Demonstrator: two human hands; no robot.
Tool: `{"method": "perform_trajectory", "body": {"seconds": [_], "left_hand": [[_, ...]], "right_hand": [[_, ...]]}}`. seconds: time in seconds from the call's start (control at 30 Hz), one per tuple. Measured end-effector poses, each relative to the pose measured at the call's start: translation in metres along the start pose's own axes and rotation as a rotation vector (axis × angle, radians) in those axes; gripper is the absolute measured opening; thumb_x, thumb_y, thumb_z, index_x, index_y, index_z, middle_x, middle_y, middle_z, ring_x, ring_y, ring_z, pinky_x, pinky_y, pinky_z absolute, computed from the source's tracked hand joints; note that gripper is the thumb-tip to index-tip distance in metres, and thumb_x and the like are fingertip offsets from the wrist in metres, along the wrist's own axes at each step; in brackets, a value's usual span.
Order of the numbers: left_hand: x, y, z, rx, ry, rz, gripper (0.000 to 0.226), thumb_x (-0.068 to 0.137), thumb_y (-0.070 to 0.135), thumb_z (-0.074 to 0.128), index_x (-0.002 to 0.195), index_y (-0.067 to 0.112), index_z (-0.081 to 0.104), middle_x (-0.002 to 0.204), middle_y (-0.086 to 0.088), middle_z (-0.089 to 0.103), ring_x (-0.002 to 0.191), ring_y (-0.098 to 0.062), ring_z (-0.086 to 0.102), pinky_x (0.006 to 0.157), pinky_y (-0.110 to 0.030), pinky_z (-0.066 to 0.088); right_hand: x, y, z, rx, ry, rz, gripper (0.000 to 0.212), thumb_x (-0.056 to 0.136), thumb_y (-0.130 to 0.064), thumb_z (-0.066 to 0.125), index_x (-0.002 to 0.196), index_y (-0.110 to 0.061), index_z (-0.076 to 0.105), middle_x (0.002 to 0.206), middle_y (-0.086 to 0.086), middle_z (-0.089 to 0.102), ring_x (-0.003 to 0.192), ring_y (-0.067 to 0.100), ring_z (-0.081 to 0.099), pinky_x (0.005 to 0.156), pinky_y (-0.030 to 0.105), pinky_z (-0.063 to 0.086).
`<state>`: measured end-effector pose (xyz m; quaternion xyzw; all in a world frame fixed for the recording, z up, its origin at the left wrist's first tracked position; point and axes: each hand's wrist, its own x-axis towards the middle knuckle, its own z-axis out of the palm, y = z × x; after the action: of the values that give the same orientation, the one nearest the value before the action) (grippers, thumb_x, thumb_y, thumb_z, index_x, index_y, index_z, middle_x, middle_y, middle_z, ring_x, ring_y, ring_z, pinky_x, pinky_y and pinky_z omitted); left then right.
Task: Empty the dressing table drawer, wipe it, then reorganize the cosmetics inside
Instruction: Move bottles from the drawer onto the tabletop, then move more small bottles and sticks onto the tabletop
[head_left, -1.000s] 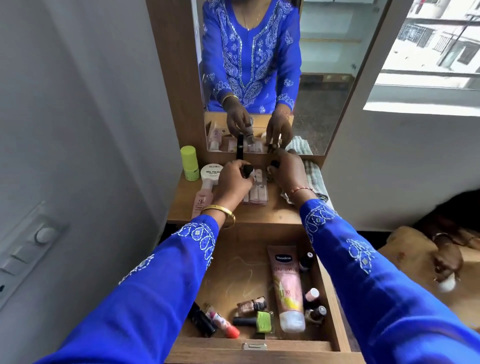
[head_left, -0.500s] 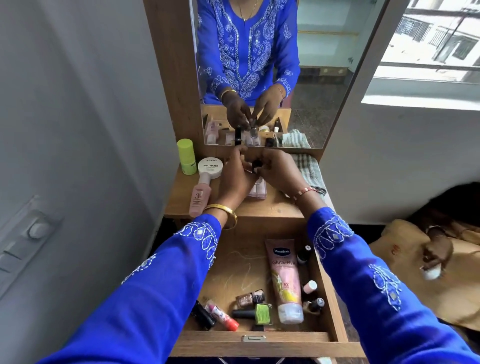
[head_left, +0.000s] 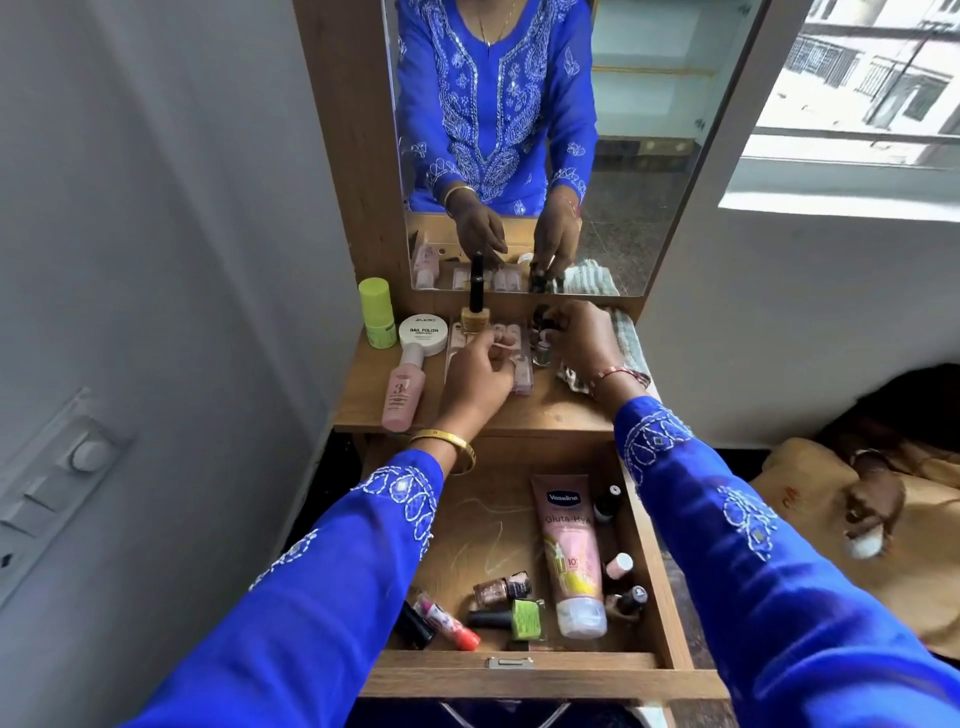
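The dressing table drawer (head_left: 670, 597) stands pulled out below me. It holds a pink Vaseline tube (head_left: 569, 551), several small nail polish bottles (head_left: 501, 590), a green bottle (head_left: 524, 618) and a red-tipped lipstick (head_left: 447, 621). On the tabletop (head_left: 540, 413) a yellow nail polish bottle (head_left: 475, 312) with a tall black cap stands upright by the mirror. My left hand (head_left: 478, 374) hovers just in front of it over a pack of press-on nails (head_left: 519, 371), fingers loosely curled and holding nothing. My right hand (head_left: 579, 338) grips a small dark bottle (head_left: 543, 316) above another small bottle (head_left: 543, 356).
A lime green stick (head_left: 376, 319), a white nail polish remover jar (head_left: 423, 333) and a lying pink bottle (head_left: 402, 389) fill the tabletop's left side. A striped cloth (head_left: 631, 343) lies at its right. The mirror (head_left: 649, 156) backs the table; a wall stands close on the left.
My hands have come apart. The left hand has let go of the yellow bottle, which now stands by the mirror. The right hand has moved right with a small dark bottle.
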<state>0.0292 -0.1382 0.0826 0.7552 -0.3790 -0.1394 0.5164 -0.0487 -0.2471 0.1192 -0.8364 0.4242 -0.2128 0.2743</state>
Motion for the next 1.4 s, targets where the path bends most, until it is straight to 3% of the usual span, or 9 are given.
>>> {"method": "perform_trajectory", "body": {"seconds": [0.17, 0.4, 0.53, 0.67, 0.83, 0.93, 1.1, 1.27, 1.4], "left_hand": [[-0.014, -0.002, -0.005, -0.035, 0.045, 0.026, 0.019, 0.084, 0.001, 0.056, 0.100, 0.006, 0.064, 0.096, -0.004, 0.067, 0.089, -0.012, 0.060, 0.075, -0.016, 0.045], [-0.068, -0.013, -0.012, -0.193, 0.146, 0.015, 0.013, 0.083, -0.002, 0.056, 0.091, 0.005, 0.065, 0.085, 0.000, 0.065, 0.075, -0.005, 0.059, 0.074, -0.022, 0.049], [-0.104, -0.038, -0.014, -0.203, 0.148, -0.099, 0.020, 0.082, 0.000, 0.057, 0.084, 0.019, 0.063, 0.074, 0.005, 0.063, 0.075, -0.013, 0.061, 0.072, -0.027, 0.049], [-0.129, -0.064, -0.017, -0.165, 0.129, -0.205, 0.030, 0.082, -0.001, 0.057, 0.076, 0.029, 0.060, 0.072, 0.005, 0.063, 0.074, -0.019, 0.062, 0.074, -0.033, 0.051], [-0.145, -0.080, -0.024, -0.073, 0.056, -0.274, 0.019, 0.084, -0.001, 0.054, 0.082, 0.017, 0.061, 0.074, -0.002, 0.061, 0.074, -0.019, 0.060, 0.060, -0.010, 0.044], [-0.144, -0.082, -0.027, -0.072, 0.065, -0.317, 0.024, 0.085, 0.001, 0.054, 0.076, 0.023, 0.059, 0.073, -0.001, 0.060, 0.074, -0.020, 0.059, 0.063, -0.018, 0.046], [-0.144, -0.083, -0.029, -0.050, 0.041, -0.365, 0.029, 0.085, 0.003, 0.054, 0.071, 0.029, 0.057, 0.075, -0.004, 0.061, 0.081, -0.031, 0.064, 0.076, -0.038, 0.053], [-0.150, -0.080, -0.026, 0.041, -0.122, -0.325, 0.016, 0.086, 0.005, 0.056, 0.086, 0.017, 0.066, 0.074, 0.002, 0.061, 0.076, -0.018, 0.058, 0.068, -0.021, 0.046], [-0.155, -0.074, -0.024, 0.058, -0.298, -0.296, 0.032, 0.082, -0.006, 0.052, 0.108, 0.008, 0.065, 0.102, -0.007, 0.067, 0.092, -0.012, 0.059, 0.082, -0.017, 0.047]], "right_hand": [[-0.008, 0.003, -0.002, -0.054, 0.111, -0.054, 0.017, 0.080, -0.003, 0.061, 0.096, 0.000, 0.062, 0.100, 0.020, 0.066, 0.093, 0.034, 0.059, 0.073, 0.032, 0.042], [-0.084, 0.007, 0.013, 0.117, 0.332, -0.314, 0.005, 0.079, 0.001, 0.064, 0.083, 0.001, 0.066, 0.080, 0.015, 0.068, 0.068, 0.023, 0.060, 0.059, 0.021, 0.043], [-0.141, 0.027, 0.050, 0.200, 0.176, -0.241, 0.004, 0.078, -0.001, 0.065, 0.074, -0.001, 0.064, 0.069, 0.014, 0.066, 0.061, 0.019, 0.053, 0.059, 0.023, 0.040], [-0.171, 0.045, 0.074, 0.062, -0.191, -0.107, 0.007, 0.080, -0.005, 0.060, 0.081, -0.001, 0.065, 0.074, 0.013, 0.066, 0.069, 0.023, 0.057, 0.064, 0.028, 0.039], [-0.182, 0.054, 0.077, -0.305, -0.631, -0.218, 0.024, 0.079, -0.016, 0.062, 0.101, -0.011, 0.069, 0.104, 0.011, 0.068, 0.097, 0.027, 0.062, 0.083, 0.031, 0.049], [-0.186, 0.054, 0.084, -0.479, -0.668, -0.283, 0.028, 0.079, -0.016, 0.060, 0.105, -0.011, 0.068, 0.111, 0.016, 0.061, 0.104, 0.033, 0.058, 0.087, 0.033, 0.048], [-0.189, 0.054, 0.087, -0.516, -0.662, -0.282, 0.029, 0.081, -0.022, 0.061, 0.104, -0.004, 0.065, 0.111, 0.019, 0.062, 0.103, 0.035, 0.058, 0.085, 0.033, 0.048], [-0.191, 0.048, 0.077, -0.208, -0.535, -0.172, 0.029, 0.081, -0.027, 0.065, 0.100, -0.005, 0.059, 0.100, 0.013, 0.069, 0.093, 0.031, 0.063, 0.072, 0.031, 0.046], [-0.185, 0.051, 0.078, 0.058, -0.380, -0.106, 0.019, 0.075, -0.017, 0.070, 0.084, -0.003, 0.060, 0.082, 0.011, 0.066, 0.076, 0.023, 0.060, 0.066, 0.032, 0.043]]}}
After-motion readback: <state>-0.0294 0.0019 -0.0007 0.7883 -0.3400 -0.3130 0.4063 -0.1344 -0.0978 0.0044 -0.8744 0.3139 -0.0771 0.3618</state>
